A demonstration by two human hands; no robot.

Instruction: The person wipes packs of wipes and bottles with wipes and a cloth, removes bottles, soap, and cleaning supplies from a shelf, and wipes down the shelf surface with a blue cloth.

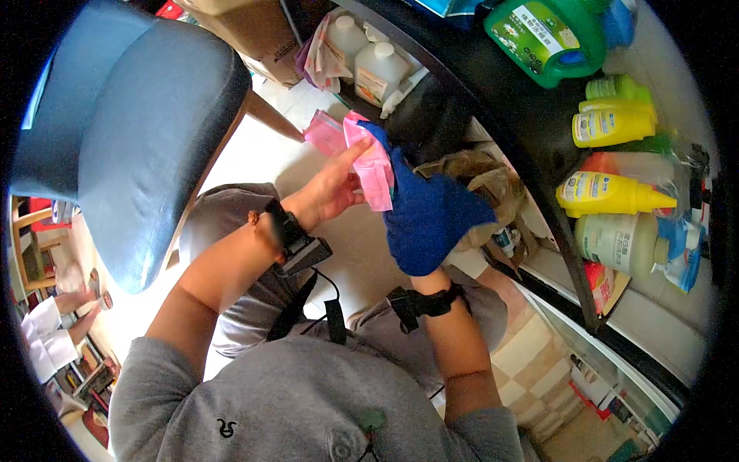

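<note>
My left hand point(339, 183) is closed on a pink piece of fabric or soft packaging point(375, 173), with the thumb lying across it. A paler, see-through pink part point(324, 133) sticks out beyond the fingers. Dark blue cloth point(431, 215) touches the pink piece and drapes over my right hand. Only the wrist point(433, 283) of that hand shows below the cloth, so its fingers are hidden. Black straps with devices circle both wrists.
A blue padded chair point(154, 146) stands at left. White jugs point(382, 73) sit beyond my hands, near a crumpled brown bag point(493, 185). On the dark-edged shelf at right are a green detergent jug point(543, 38) and yellow bottles point(608, 192). Another person's legs point(69, 319) show at far left.
</note>
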